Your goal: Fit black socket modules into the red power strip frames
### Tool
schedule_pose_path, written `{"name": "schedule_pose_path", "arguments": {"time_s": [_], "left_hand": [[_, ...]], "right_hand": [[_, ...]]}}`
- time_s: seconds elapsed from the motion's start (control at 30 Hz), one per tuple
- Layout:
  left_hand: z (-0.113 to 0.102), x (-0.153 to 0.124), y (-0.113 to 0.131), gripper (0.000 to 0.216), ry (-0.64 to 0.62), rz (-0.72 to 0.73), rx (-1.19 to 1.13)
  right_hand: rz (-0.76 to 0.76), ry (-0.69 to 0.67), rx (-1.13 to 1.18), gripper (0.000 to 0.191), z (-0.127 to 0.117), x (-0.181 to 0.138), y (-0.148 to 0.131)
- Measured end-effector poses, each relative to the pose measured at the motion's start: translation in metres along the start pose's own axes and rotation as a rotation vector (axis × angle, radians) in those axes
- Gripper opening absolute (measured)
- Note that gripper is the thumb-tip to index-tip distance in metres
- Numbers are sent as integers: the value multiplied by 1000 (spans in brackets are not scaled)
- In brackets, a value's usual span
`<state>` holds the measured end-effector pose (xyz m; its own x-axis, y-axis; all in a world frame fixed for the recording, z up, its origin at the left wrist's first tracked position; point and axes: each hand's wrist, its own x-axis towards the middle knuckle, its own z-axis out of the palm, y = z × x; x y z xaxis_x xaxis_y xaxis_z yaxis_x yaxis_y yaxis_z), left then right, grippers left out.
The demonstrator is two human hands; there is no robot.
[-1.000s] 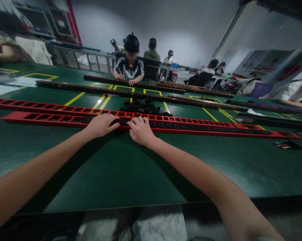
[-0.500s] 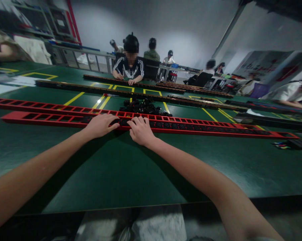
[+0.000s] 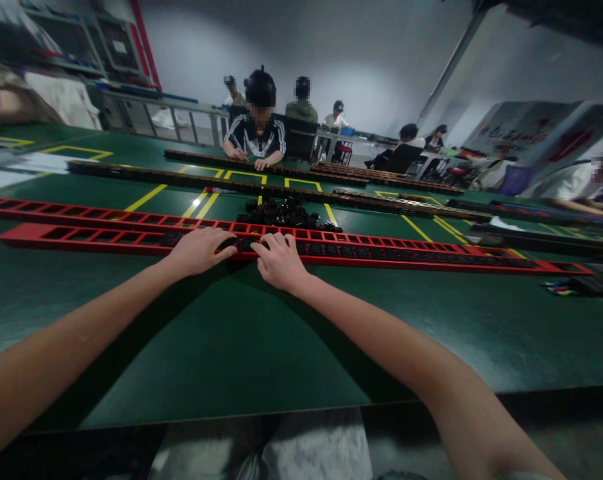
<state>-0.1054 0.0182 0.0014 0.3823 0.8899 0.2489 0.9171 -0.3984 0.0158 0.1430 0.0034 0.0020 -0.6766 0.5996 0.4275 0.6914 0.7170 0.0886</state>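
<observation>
A long red slotted frame point(image 3: 29, 233) lies across the green table in front of me. Black square pieces point(image 3: 347, 251) fill many of its slots from the middle to the right, while slots toward its left end are bare. My left hand point(image 3: 199, 251) rests over the frame, thumb apart from the fingers. My right hand point(image 3: 281, 263) lies just to its right, fingers bent and apart, with the fingertips on the frame. Between the two hands shows a black piece point(image 3: 246, 245) in its slot. Some fingertips are hidden from view.
Behind lies a second red slotted frame point(image 3: 89, 215) and a heap of black parts point(image 3: 286, 215). Long dark strips point(image 3: 191, 179) cross the table farther back. A co-worker point(image 3: 256, 137) sits opposite. Dark items with coloured ends point(image 3: 561, 288) lie at the right.
Both hands stay in almost the same place on the front red frame. The whole view has shifted very slightly.
</observation>
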Motion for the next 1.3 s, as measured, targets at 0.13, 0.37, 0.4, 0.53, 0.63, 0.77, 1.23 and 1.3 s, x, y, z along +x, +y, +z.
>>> {"name": "schedule_pose_path", "arguments": {"time_s": [0.13,0.37,0.4,0.53,0.63,0.77,1.23,1.3], "left_hand": [[-1,0,1,59,-12,-4,17],[-1,0,2,59,-10,-18,18],[-1,0,1,59,-10,-19,10],[-1,0,1,58,-14,-17,-3],[-2,0,2,58,-17,-17,15],[-2,0,1,56,-21,-10,26],[0,-1,0,59,-4,1,32],[0,0,0,58,-7,-2,31]], "right_hand": [[-2,4,2,39,1,0,0],[-16,13,-7,40,1,0,1],[-16,16,-7,40,1,0,1],[-16,20,-6,40,3,-1,2],[-20,12,0,40,2,-1,2],[-11,18,5,42,1,-1,2],[-15,14,-10,36,2,0,1],[-6,28,-6,38,2,0,2]]}}
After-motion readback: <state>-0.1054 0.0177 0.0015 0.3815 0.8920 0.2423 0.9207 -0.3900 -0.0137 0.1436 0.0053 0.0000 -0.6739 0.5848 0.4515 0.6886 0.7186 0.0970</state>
